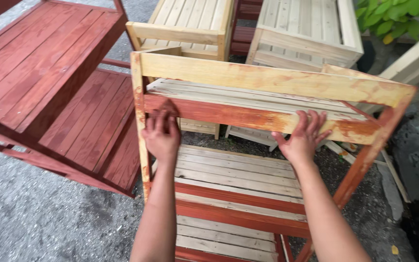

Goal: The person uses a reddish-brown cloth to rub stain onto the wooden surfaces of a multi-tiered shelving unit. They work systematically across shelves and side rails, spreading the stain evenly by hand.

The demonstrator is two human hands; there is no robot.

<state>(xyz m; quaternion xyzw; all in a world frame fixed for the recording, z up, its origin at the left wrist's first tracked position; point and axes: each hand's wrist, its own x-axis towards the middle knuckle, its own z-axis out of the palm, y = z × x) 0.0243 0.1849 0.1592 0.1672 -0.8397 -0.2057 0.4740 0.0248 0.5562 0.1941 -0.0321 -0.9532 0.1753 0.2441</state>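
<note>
A wooden slatted shelf rack (272, 80) lies tilted in front of me, partly stained red-brown, with bare pale wood on its top rail and slats. Both my hands rest on the stained front rail (229, 116) of one shelf. My left hand (161, 131) presses on that rail near the rack's left post, its fingers stained red. My right hand (302, 136) lies flat on the rail further right, fingers spread. Neither hand holds a tool.
A fully red-stained rack (49, 82) lies on its side to the left on the gravel ground (35, 213). Two unstained pale racks (190, 24) (306, 34) stand behind. Green leaves (394, 17) are at the top right, and a dark kerb (418, 165) at the right.
</note>
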